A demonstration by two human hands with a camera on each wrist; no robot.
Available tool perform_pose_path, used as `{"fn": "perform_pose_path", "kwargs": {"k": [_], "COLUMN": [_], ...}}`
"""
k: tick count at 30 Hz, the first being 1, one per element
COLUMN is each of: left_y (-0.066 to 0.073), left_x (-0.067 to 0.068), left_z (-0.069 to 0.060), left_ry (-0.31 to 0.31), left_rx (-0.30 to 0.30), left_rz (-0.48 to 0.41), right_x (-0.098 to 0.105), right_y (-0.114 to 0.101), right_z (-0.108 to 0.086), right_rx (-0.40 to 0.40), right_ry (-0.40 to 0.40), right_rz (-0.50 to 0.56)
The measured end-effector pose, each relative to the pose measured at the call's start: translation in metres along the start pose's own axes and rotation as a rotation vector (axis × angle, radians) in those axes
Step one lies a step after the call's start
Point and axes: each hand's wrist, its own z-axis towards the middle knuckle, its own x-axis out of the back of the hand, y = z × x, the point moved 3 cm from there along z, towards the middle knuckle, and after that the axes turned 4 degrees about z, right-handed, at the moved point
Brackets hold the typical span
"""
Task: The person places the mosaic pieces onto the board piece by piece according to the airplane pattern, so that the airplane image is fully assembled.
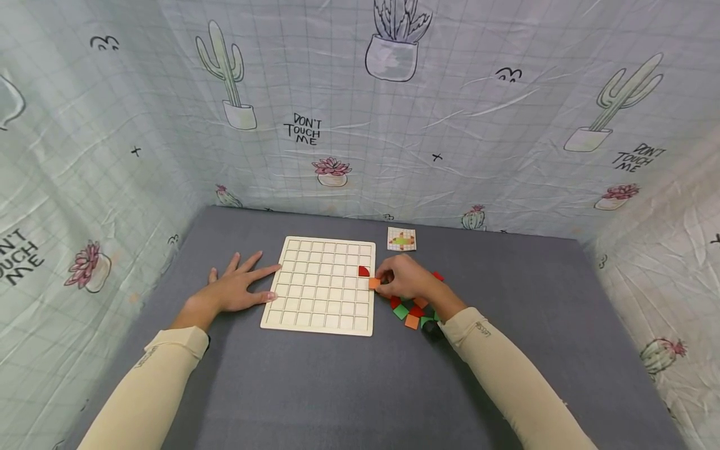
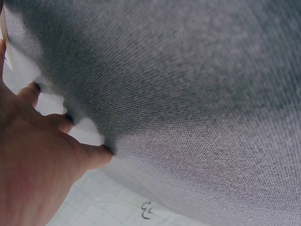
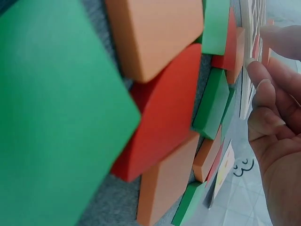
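A pale wooden grid board (image 1: pixel 315 300) lies flat on the grey table. One red quarter-round piece (image 1: pixel 364 271) sits in a cell near its right edge. My right hand (image 1: pixel 407 276) pinches an orange square tile (image 1: pixel 374 284) between thumb and fingers, at the board's right edge just below the red piece. In the right wrist view that hand (image 3: pixel 277 108) has its other fingers curled. My left hand (image 1: pixel 239 290) lies with fingers spread, thumb and a fingertip touching the board's left edge. The left wrist view shows this hand's fingers (image 2: pixel 96 155) straight against the cloth.
Loose green, red and orange pieces (image 1: pixel 412 320) lie right of the board, partly under the right forearm. A small picture card (image 1: pixel 402 239) with a coloured pattern on a grid lies behind the right hand. A cactus-printed cloth (image 1: pixel 360 125) hangs around the table.
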Motion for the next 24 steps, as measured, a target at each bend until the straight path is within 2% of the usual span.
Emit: {"fn": "perform_pose_path", "kwargs": {"k": [5, 12, 24], "left_y": [0.0005, 0.0021, 0.0006], "left_x": [0.0007, 0.0022, 0.0011], "left_z": [-0.0002, -0.0010, 0.0006], "left_ry": [-0.002, -0.006, -0.015], "left_rx": [0.000, -0.002, 0.013], "left_rz": [-0.004, -0.008, -0.015], "right_x": [-0.0002, -0.0034, -0.0064], "right_y": [-0.0036, -0.0047, -0.0075], "right_z": [0.0017, 0.0051, 0.0102], "right_rx": [0.026, -0.006, -0.003], "right_ry": [-0.004, 0.006, 0.015], "right_rz": [-0.018, -0.030, -0.064]}}
